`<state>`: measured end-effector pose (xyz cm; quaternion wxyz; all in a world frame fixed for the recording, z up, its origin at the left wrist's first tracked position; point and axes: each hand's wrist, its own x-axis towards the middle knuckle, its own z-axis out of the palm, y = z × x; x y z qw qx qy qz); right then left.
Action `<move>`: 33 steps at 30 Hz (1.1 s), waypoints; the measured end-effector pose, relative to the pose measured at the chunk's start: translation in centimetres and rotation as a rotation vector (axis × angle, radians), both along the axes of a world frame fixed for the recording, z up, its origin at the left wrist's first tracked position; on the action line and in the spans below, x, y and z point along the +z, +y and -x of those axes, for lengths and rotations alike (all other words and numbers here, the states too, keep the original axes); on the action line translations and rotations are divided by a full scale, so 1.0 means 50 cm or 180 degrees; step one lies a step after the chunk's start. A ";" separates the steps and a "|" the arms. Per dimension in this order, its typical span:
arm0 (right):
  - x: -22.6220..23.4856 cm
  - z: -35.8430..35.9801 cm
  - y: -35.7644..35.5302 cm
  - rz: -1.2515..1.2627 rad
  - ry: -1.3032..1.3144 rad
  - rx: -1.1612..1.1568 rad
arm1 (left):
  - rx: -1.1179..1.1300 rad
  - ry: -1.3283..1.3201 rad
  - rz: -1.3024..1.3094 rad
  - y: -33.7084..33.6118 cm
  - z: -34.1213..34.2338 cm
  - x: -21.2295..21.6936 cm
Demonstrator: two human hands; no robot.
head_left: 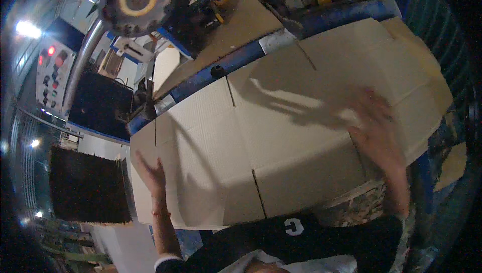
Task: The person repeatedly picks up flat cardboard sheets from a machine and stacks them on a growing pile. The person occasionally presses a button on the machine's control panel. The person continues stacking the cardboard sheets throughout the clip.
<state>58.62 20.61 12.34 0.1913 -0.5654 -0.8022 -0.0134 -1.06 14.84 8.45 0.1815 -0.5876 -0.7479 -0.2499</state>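
A large flat sheet of brown corrugated cardboard stretches across in front of me, with dark slots cut into its long edges and crease lines across it. My left hand is at its left end, thumb and fingers apart, holding nothing that I can see. Over the right part of the sheet is my right hand, fingers spread and blurred by motion. Whether that hand touches the cardboard I cannot tell. Shadows from an arm and hand fall across the surface.
Along the sheet's far edge runs a blue machine bar, with more cardboard behind it. A dark scalloped handwheel rises at the upper left, beside a control panel with lit red lamps. A dark brown stack stands at the left.
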 end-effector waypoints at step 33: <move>-0.207 -0.216 -0.065 -0.1611 0.2933 -0.2684 | -0.2347 -0.4764 -0.1950 -0.424 0.317 0.156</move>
